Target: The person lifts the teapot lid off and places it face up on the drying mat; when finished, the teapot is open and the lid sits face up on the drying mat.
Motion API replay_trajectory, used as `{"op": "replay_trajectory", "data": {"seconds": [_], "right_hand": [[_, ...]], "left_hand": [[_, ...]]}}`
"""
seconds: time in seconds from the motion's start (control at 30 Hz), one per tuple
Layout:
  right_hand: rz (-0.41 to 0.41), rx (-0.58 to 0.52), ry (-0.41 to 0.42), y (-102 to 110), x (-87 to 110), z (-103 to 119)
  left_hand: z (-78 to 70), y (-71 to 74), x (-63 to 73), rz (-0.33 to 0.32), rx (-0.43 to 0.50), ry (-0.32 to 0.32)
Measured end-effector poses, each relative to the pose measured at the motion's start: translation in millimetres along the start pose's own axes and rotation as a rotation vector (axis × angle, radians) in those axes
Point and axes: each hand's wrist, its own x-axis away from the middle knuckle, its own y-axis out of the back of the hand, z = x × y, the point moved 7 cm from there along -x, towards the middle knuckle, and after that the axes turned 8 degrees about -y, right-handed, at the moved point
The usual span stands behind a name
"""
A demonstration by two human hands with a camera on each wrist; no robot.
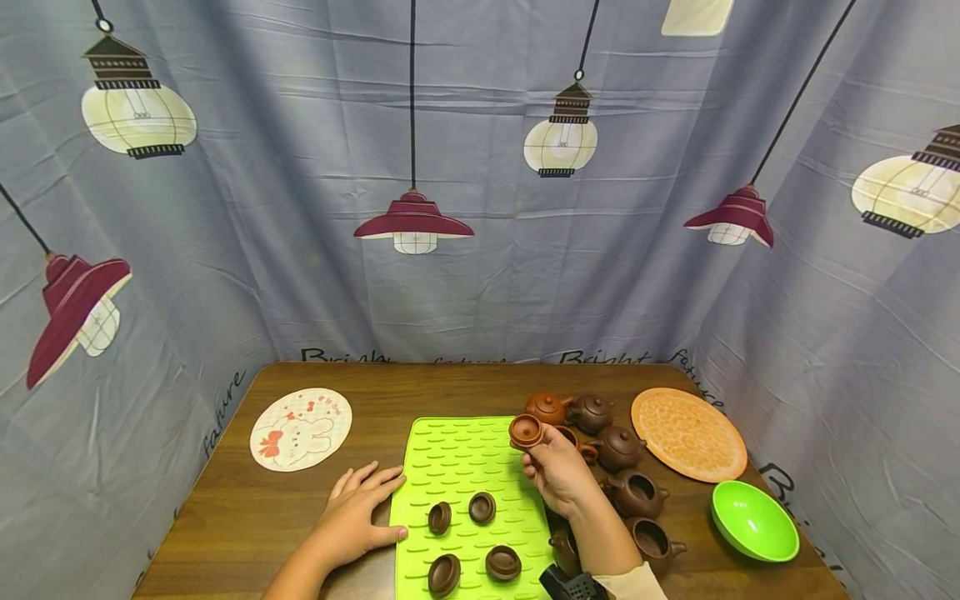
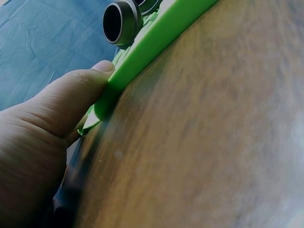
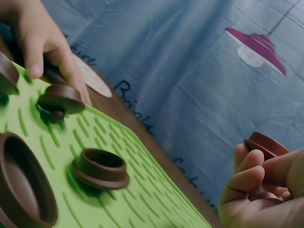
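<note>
Four dark-brown lids (image 1: 503, 563) on the green mat (image 1: 468, 442); one reddish-brown lid (image 1: 527, 430) pinched in the fingers of the right hand (image 1: 558, 473), near the mat's far right corner, hollow facing the head camera. Left hand (image 1: 352, 521) with fingers spread, thumb at the mat's left edge. Step in hand, as judged: lid transfer between teapots (image 1: 621, 448) and mat, direction uncertain. Next move: probably level lowering onto the mat, or turning over for a pot. Materials: lids rounded, smooth, apparently clay; mat pliable-looking, with dash-like relief; bench (image 1: 390, 387) wood-grained.

Right hand (image 3: 263, 190) pinches reddish lid (image 3: 267, 144); brown lids (image 3: 100, 172) on green mat (image 3: 147, 190)
</note>
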Motion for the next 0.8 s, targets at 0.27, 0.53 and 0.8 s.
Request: {"op": "replay_trajectory", "data": {"seconds": [0.27,0.53,0.8], "right_hand": [[0.090,0.004,0.008,-32.6,-1.8,-4.2],[0.090,0.117,-0.024,-65.7,-7.6,-10.1],[0.092,0.223,-0.047,-93.2,-19.7,-26.6]], "left_hand": [[1.4,-0.8,2.0,0.000,-0.001,0.002],[3.2,-0.5,2.5,0.005,-0.007,0.007],[3.2,-0.5,-1.7,-0.003,-0.030,-0.004]]}}
